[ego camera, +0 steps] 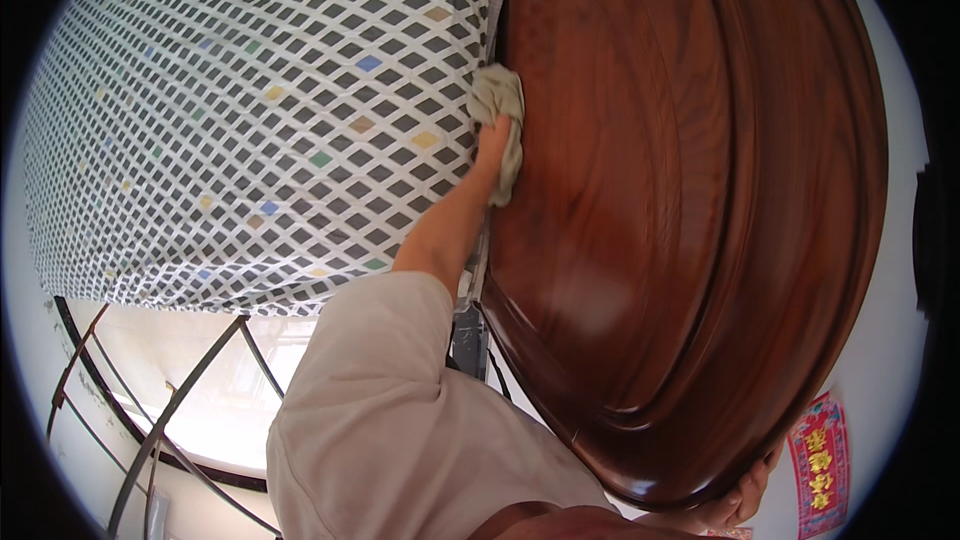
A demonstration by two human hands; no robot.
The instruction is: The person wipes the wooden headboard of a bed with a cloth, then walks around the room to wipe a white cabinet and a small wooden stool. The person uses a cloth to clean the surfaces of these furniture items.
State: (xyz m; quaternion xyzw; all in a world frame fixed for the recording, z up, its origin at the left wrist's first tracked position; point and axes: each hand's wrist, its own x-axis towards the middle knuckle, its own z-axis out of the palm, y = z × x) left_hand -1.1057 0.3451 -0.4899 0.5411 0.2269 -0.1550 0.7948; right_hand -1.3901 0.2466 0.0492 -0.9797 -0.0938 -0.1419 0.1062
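Observation:
My left hand (495,139) presses a crumpled grey-green cloth (496,90) into the narrow line between a checked bed cover (315,105) and a glossy reddish-brown wooden headboard (600,165). The cloth lies against the headboard's inner edge, and part of it hangs down beside my wrist. At the lower right, my right hand (746,495) curls its fingers round the curved outer edge of the headboard. Its palm is partly hidden behind the wood. The headboard has carved, rounded grooves. The cover shows a white lattice over dark diamonds, with a few coloured ones.
Thin dark metal bars (176,397) cross in front of a bright area at the lower left. A grey bed frame part (470,341) shows below the headboard's inner corner. A red decorative banner (821,465) with gold writing hangs on the pale wall at the lower right.

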